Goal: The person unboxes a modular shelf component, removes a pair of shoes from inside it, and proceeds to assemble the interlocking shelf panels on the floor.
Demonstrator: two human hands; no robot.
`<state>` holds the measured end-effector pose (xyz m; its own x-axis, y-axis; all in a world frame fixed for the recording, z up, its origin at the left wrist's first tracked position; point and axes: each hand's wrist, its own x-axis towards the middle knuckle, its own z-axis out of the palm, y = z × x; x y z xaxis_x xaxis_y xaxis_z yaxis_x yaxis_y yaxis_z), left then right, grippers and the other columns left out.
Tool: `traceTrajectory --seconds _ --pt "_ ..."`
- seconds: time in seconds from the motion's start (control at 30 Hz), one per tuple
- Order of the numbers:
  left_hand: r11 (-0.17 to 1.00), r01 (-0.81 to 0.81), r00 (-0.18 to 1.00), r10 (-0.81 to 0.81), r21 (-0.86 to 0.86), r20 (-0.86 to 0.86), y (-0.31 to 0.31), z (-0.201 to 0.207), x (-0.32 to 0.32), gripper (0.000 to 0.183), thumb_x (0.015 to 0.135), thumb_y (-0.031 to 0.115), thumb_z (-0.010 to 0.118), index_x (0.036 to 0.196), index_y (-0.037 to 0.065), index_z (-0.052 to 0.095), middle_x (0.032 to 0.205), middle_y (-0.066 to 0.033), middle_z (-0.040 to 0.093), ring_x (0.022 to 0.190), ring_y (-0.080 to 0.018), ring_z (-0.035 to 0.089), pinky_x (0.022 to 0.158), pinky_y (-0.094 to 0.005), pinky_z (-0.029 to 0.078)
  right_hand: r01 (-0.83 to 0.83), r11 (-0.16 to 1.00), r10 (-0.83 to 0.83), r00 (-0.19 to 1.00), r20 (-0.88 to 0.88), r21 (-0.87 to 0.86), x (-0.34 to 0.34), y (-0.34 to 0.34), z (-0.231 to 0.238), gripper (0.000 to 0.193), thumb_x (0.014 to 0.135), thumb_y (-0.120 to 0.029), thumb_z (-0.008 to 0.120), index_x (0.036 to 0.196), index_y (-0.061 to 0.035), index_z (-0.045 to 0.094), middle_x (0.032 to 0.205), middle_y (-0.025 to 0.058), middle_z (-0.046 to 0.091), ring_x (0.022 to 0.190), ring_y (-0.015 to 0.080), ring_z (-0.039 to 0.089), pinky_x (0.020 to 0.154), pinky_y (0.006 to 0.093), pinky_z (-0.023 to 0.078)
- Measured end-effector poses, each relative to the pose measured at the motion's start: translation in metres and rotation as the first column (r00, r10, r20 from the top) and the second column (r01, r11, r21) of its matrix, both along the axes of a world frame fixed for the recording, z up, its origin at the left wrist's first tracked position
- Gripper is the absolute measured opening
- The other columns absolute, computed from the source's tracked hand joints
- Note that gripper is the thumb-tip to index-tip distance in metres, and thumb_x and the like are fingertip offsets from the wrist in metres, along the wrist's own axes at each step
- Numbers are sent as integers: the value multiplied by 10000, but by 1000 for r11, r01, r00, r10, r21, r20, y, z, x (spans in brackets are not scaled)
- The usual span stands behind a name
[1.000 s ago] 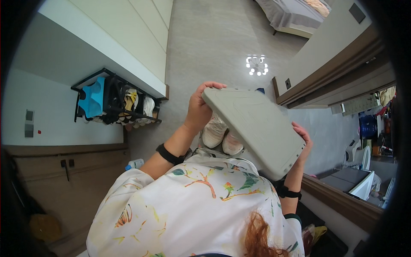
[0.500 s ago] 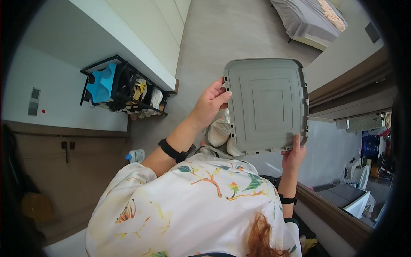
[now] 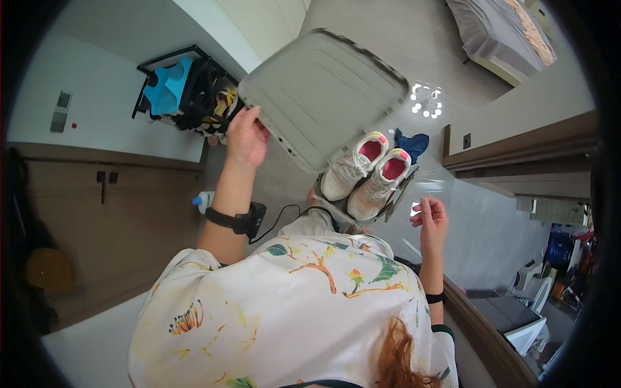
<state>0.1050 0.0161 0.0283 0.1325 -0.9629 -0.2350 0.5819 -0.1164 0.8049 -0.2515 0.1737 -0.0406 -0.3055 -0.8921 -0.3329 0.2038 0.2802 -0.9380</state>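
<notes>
My left hand (image 3: 248, 137) grips the grey rectangular plastic lid (image 3: 317, 90) by its near left edge, thumb on top. The lid is tilted and held up in front of me, with small clips along its rim. Below its near right corner is a pair of white sneakers (image 3: 365, 174) with pink insides, side by side on or in a grey thing with raised edges (image 3: 398, 194), mostly hidden. To the right of the sneakers, my right hand (image 3: 432, 216) is in the air, fingers loosely bent and apart, touching nothing.
A dark blue cloth (image 3: 412, 146) lies on the floor beyond the sneakers. At the left stands a black rack (image 3: 194, 97) with shoes and a blue plastic piece (image 3: 167, 87). A white bottle with a blue cap (image 3: 204, 202) is near my left forearm. A bed (image 3: 495, 39) stands far right.
My right hand has let go of the lid and moved aside. My left hand has swung the lid to the left and away, tilting it, so the sneakers and blue cloth now show.
</notes>
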Motion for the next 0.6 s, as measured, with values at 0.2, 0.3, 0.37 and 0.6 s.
traceTrajectory --seconds 0.2,0.3,0.37,0.6 --pt "961 -269 961 264 60 84 47 -27 60 257 858 59 469 1109 9 461 1068 -84 537 973 -182 524 855 -341 438 -411 912 329 713 -619 12 3 -51 19 148 800 -136 630 869 -20 570 736 39 598 578 112 554 516 234 425" --pt "944 -312 948 302 105 102 70 -35 68 236 868 69 467 1097 12 462 1056 -77 540 952 -177 534 840 -336 451 -668 741 387 341 -856 69 14 -96 39 187 730 -99 654 886 -37 572 818 60 593 678 173 580 578 273 452" --pt "936 -329 943 317 125 101 81 -40 71 233 869 74 471 1094 13 463 1053 -75 541 946 -177 538 835 -338 454 -787 527 316 -171 -933 322 25 -122 44 242 659 -80 657 887 -58 578 889 63 568 816 214 571 647 300 464" --pt "885 -430 903 422 177 83 105 -61 96 207 866 82 485 1065 26 476 1029 -73 552 926 -180 551 800 -343 475 -620 125 262 -732 -629 774 65 -174 -20 223 664 -79 615 885 -99 596 915 51 550 838 204 589 660 296 468"
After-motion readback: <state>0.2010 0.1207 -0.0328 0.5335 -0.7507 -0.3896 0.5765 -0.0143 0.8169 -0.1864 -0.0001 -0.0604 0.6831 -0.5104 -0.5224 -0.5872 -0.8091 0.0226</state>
